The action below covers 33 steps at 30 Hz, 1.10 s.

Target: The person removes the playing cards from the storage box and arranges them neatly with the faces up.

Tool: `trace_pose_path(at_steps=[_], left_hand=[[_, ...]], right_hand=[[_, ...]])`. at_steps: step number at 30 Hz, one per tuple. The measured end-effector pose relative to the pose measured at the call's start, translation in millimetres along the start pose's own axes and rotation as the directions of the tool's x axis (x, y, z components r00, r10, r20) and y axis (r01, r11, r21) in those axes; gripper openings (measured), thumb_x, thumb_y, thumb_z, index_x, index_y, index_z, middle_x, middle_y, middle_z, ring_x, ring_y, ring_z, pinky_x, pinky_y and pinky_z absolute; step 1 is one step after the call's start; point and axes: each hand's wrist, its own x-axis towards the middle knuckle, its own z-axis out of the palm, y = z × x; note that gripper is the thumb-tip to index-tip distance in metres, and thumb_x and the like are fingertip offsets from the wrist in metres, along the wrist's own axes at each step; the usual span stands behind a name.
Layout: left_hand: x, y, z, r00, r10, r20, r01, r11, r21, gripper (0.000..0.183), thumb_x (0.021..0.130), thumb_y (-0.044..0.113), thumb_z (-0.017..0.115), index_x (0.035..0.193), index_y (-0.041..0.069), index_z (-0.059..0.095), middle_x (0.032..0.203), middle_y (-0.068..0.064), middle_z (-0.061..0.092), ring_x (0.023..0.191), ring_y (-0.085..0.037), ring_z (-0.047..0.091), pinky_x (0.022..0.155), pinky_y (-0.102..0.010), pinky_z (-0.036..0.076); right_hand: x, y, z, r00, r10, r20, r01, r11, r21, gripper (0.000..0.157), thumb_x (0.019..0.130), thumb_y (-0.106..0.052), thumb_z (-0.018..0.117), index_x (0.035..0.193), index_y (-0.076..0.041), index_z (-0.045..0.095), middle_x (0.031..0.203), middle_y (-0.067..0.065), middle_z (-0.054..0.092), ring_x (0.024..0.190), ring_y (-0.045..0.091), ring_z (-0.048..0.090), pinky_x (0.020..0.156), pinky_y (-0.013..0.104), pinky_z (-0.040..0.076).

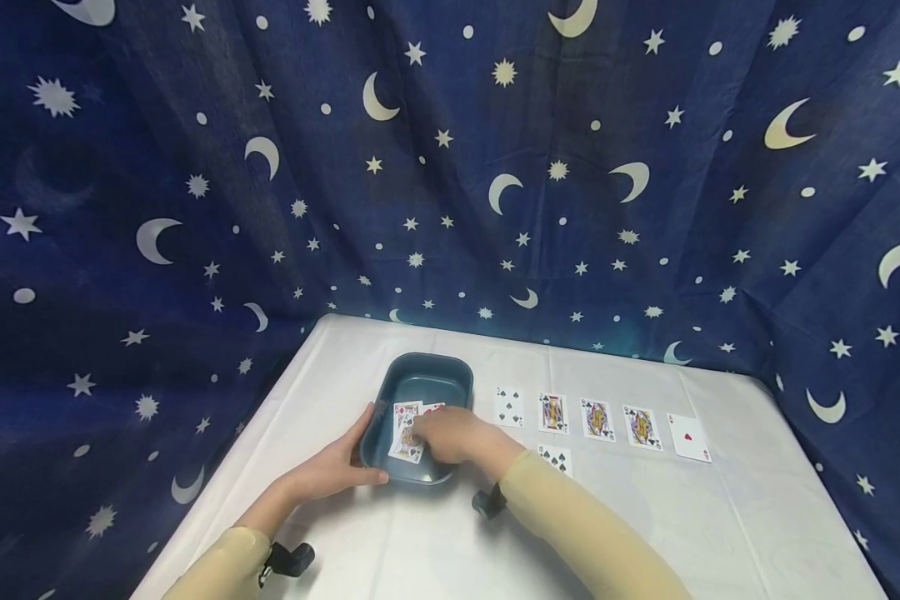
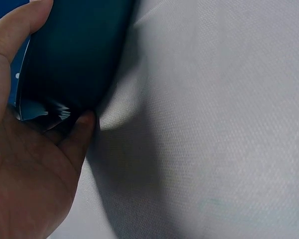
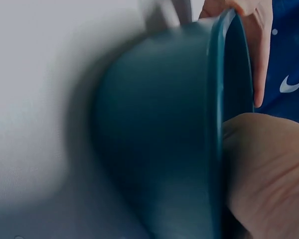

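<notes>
A dark teal tray (image 1: 422, 360) with rounded corners stands on the white table. My left hand (image 1: 335, 468) grips its near left side, thumb at the near rim and fingers along the left wall. In the left wrist view that hand (image 2: 35, 164) bends around the tray wall (image 2: 77, 45). Inside the tray lie overlapping playing cards, a face card (image 1: 407, 447) uppermost. My right hand (image 1: 450, 435) reaches in over the right rim, fingers curled at this face card's edge. In the right wrist view, the tray's outer wall (image 3: 154, 109) hides those fingertips.
To the tray's right runs a row of face-up cards: a spade card (image 1: 508, 407), several face cards (image 1: 597, 420) and an ace of hearts (image 1: 690, 438). Another spade card (image 1: 556, 457) lies nearer, partly behind my right forearm. A dark blue curtain (image 1: 450, 183) hangs behind the table.
</notes>
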Motion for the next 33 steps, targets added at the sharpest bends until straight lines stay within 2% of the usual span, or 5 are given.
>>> trace_pose_path(at_steps=[6, 12, 14, 25, 33], left_hand=[[-0.9, 1.7, -0.7, 1.000, -0.010, 0.001, 0.010, 1.000, -0.001, 0.123, 0.082, 0.042, 0.086, 0.166, 0.028, -0.003, 0.172, -0.004, 0.001, 0.155, -0.033, 0.015, 0.122, -0.051, 0.025], [-0.3, 1.0, -0.1, 1.000, -0.009, 0.002, 0.009, 1.000, 0.004, 0.123, 0.082, 0.043, 0.086, 0.166, 0.027, -0.003, 0.172, -0.003, 0.001, 0.155, -0.032, 0.010, 0.122, -0.052, 0.022], [0.1, 0.9, -0.2, 1.000, -0.007, 0.001, 0.007, 1.000, 0.004, 0.124, 0.082, 0.043, 0.086, 0.166, 0.027, -0.003, 0.172, -0.003, 0.001, 0.156, -0.032, 0.009, 0.122, -0.052, 0.022], [0.4, 1.2, 0.1, 1.000, -0.004, 0.003, 0.004, 1.000, -0.004, 0.123, 0.082, 0.042, 0.086, 0.166, 0.027, -0.003, 0.172, -0.003, 0.001, 0.155, -0.032, 0.011, 0.121, -0.051, 0.026], [-0.6, 3.1, -0.1, 1.000, -0.015, 0.003, 0.015, 1.000, -0.007, 0.122, 0.083, 0.042, 0.086, 0.166, 0.029, -0.003, 0.172, -0.002, 0.000, 0.156, -0.032, 0.010, 0.122, -0.051, 0.024]], right_hand=[[7.6, 3.8, 3.8, 0.999, -0.015, -0.050, 0.016, 0.999, 0.033, 0.017, 0.094, -0.028, 0.071, 0.110, -0.025, 0.069, 0.103, -0.012, 0.069, 0.106, 0.011, 0.065, 0.110, 0.037, 0.046], [8.9, 6.5, 10.1, 0.994, 0.061, -0.094, -0.070, 0.993, -0.095, 0.078, 0.078, -0.064, 0.079, 0.135, -0.013, 0.064, 0.136, 0.003, 0.062, 0.131, 0.024, 0.054, 0.118, 0.048, 0.035], [8.3, 7.3, 9.1, 0.992, 0.087, -0.096, -0.097, 0.989, -0.109, 0.085, 0.075, -0.069, 0.078, 0.136, -0.012, 0.063, 0.138, 0.004, 0.060, 0.131, 0.025, 0.053, 0.118, 0.048, 0.035], [10.8, 9.3, 11.6, 0.987, 0.116, -0.112, -0.125, 0.989, -0.084, 0.089, 0.068, -0.077, 0.078, 0.132, -0.015, 0.067, 0.137, 0.003, 0.061, 0.125, 0.024, 0.054, 0.116, 0.047, 0.036], [14.9, 6.9, 13.0, 0.981, 0.153, -0.122, -0.160, 0.986, -0.053, 0.086, 0.067, -0.072, 0.082, 0.130, -0.014, 0.069, 0.133, 0.004, 0.062, 0.122, 0.025, 0.055, 0.111, 0.045, 0.041]])
